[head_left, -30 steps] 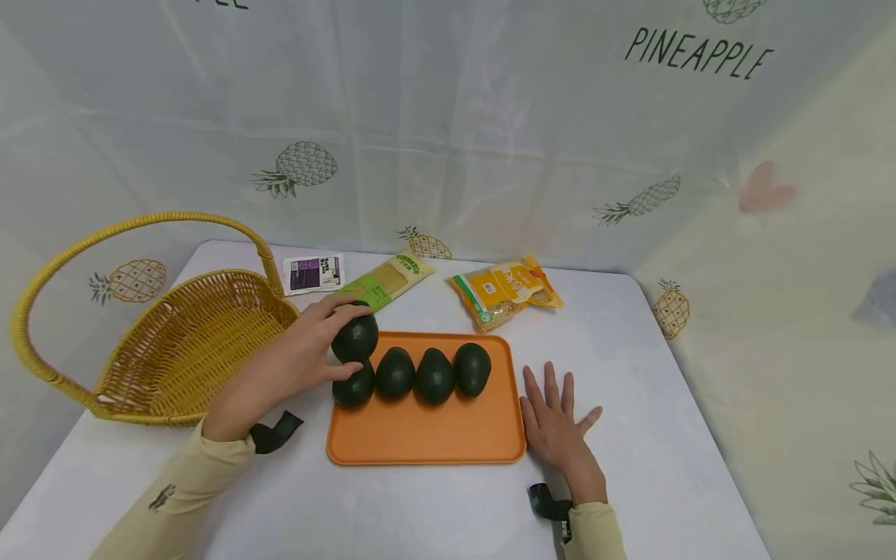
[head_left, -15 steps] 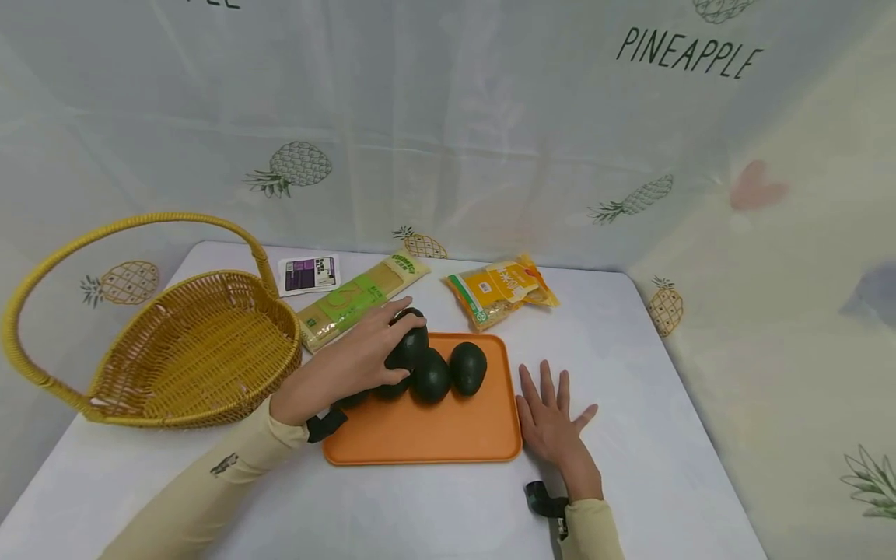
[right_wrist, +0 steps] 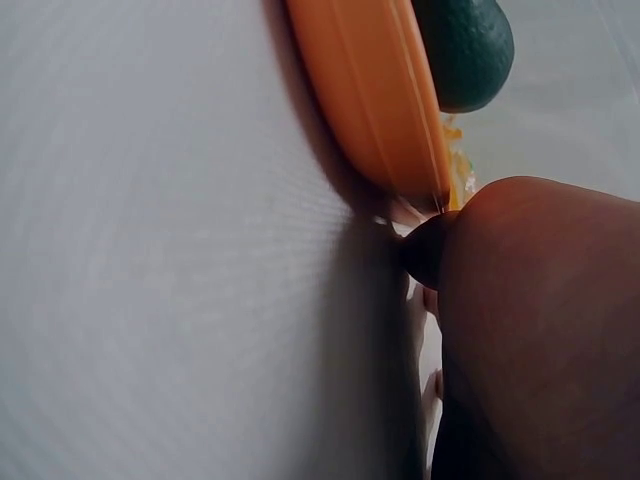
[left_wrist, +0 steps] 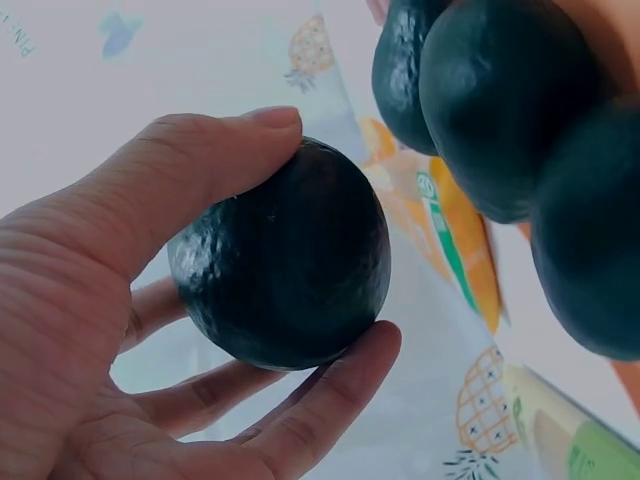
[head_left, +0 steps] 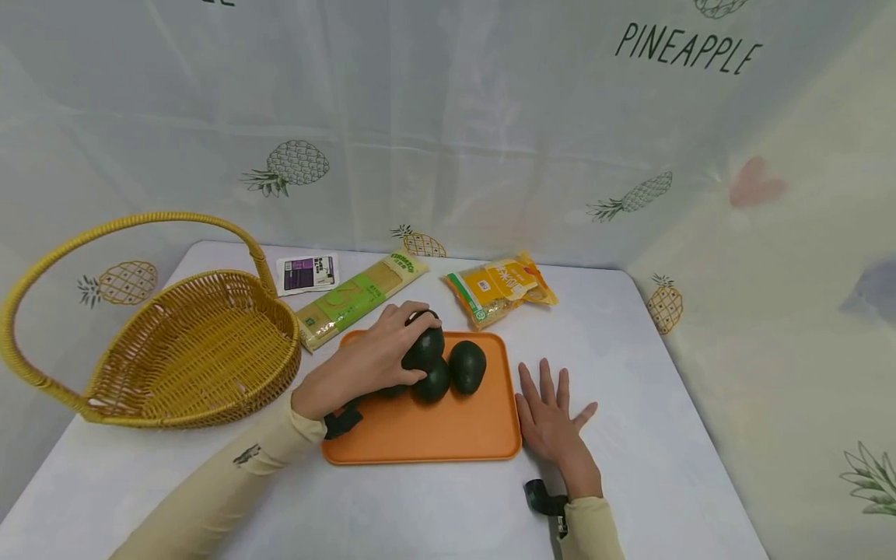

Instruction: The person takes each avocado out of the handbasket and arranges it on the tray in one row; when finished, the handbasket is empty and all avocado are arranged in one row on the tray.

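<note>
My left hand [head_left: 378,354] grips a dark green avocado [head_left: 425,347] over the back part of an orange tray [head_left: 448,437]. In the left wrist view, thumb and fingers curl round this avocado [left_wrist: 290,262]. More avocados stand in a row on the tray. The rightmost avocado [head_left: 467,367] is in plain sight, while its neighbour [head_left: 434,383] is partly covered by the held one; those further left are mostly hidden behind my hand. My right hand [head_left: 555,428] rests palm down on the white table beside the tray's right edge, fingers spread.
A yellow wicker basket [head_left: 203,350] with a tall handle stands at the left. Along the back lie a purple-and-white packet [head_left: 308,274], a long green-labelled pack [head_left: 364,298] and an orange-yellow bag [head_left: 500,289]. A pineapple-print cloth [head_left: 462,140] hangs behind the table.
My left hand has carried the avocado rightward from above the row's left end towards its right part, slowing lately. The right hand has stayed in place.
</note>
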Demonstrator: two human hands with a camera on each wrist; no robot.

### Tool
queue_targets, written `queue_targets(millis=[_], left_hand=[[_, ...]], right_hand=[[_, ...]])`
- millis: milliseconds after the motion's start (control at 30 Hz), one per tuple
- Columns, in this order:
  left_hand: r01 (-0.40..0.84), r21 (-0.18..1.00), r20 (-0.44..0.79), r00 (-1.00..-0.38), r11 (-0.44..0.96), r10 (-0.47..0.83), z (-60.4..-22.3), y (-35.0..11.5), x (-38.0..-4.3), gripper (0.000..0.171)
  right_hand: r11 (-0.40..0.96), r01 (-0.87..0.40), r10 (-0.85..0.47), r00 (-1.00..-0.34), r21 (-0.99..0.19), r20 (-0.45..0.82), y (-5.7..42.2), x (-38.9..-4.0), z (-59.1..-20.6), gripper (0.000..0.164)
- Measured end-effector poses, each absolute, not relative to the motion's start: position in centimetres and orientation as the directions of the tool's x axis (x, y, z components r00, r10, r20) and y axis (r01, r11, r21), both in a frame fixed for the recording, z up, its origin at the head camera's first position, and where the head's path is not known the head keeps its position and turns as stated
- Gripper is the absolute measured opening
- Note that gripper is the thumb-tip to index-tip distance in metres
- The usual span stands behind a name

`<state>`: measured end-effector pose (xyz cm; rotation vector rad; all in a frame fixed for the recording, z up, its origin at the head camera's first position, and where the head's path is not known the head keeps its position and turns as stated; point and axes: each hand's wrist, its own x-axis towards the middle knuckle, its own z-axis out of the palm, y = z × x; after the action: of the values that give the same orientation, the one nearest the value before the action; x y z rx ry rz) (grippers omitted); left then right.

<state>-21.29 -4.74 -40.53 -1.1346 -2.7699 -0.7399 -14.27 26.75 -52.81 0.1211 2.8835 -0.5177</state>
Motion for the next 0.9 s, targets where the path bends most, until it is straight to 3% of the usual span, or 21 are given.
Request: queue_targets(millis=[667, 900], left_hand=[[0.707, 0.459, 0.211, -0.675, 0.538, 0.707, -41.5, -1.2, -21.4, 0.061], [0.702, 0.447, 0.171, -0.675, 0.554, 0.717, -41.7, 0.0, -21.6, 0.073]], right_hand=[[0.932, 0.112, 0.034, -0.974, -0.345, -0.225, 26.8, -14.2, -52.6, 0.064], [0.933, 0.116, 0.039, -0.974, -0.34, -0.225, 26.8, -14.2, -52.6, 0.064]])
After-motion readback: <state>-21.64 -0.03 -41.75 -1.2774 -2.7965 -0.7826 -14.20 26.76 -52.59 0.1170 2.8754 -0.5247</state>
